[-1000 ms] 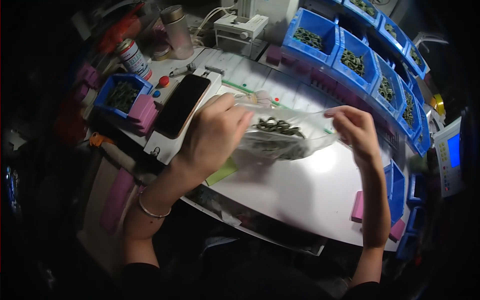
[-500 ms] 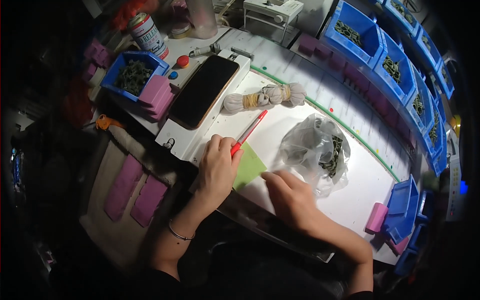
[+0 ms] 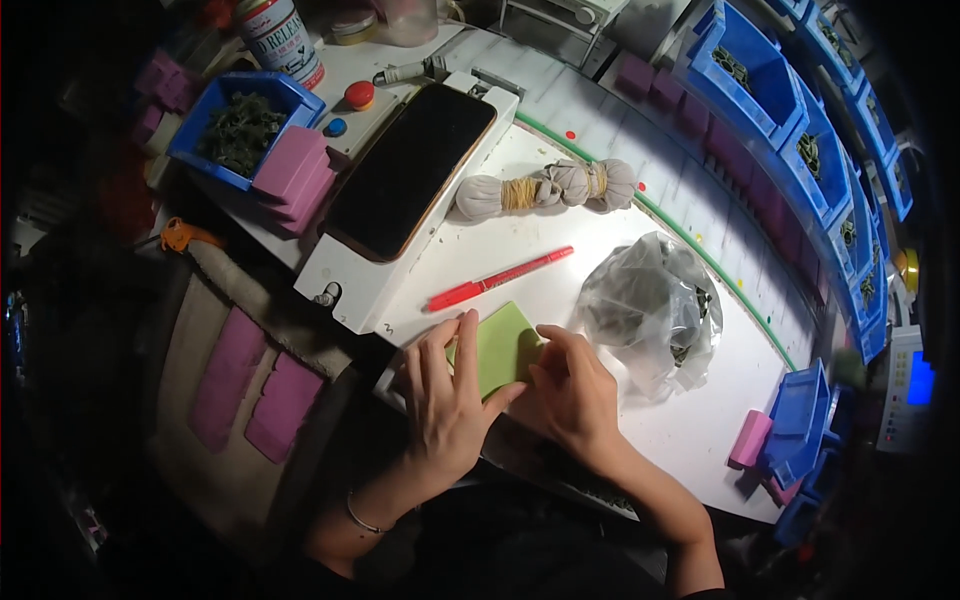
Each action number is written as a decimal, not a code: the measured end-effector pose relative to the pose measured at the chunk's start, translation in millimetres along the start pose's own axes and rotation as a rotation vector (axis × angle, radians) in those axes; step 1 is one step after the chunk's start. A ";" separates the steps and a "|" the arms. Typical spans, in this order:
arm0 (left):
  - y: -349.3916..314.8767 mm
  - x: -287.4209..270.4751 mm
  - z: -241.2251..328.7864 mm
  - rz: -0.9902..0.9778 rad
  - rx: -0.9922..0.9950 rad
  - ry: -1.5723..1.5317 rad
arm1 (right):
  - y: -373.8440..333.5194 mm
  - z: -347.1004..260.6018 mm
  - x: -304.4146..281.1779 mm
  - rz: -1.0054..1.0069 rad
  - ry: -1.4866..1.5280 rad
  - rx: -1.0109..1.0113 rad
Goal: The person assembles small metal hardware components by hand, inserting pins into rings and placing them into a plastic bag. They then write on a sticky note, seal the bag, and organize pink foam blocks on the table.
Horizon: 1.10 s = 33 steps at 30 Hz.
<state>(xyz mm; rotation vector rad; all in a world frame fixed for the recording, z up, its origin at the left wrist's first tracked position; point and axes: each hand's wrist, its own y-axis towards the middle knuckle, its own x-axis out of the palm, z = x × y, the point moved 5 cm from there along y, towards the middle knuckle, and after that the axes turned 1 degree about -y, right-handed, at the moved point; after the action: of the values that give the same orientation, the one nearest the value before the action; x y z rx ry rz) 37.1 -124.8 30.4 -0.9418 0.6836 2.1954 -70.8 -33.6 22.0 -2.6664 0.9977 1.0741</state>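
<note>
A light-green paper slip [image 3: 505,345] lies between my hands near the front edge of the white table. My left hand [image 3: 445,415] has its fingers along the slip's left side and its thumb at the lower edge, holding it. My right hand [image 3: 580,395] is curled, with thumb and forefinger pinched at the slip's right edge; the fingertips are partly hidden. Just beyond the slip lies a red pen [image 3: 500,278], touched by neither hand. Right of the hands sits a clear plastic bag [image 3: 640,305] with dark green loop-like pieces inside.
Behind the pen lies a grey cloth bundle [image 3: 545,190] tied with bands. A black phone [image 3: 410,170] rests on a white housing at left, beside red [image 3: 359,96] and blue buttons. Blue bins [image 3: 745,75] stand along the right; another blue bin [image 3: 300,95] is at left.
My left hand has let go of the red pen, which now lies on the table, and has come onto the green slip. My right hand has moved to the slip's right edge.
</note>
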 end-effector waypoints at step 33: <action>5.6 -16.9 17.6 -0.230 -0.157 -0.653 | -12.9 -14.5 -28.1 -0.180 0.469 0.215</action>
<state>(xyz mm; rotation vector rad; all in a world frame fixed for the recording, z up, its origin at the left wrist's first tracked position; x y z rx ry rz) 34.5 -122.7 55.3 -0.3043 0.0902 2.1794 -69.6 -13.0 49.2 -2.8097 0.8481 0.2894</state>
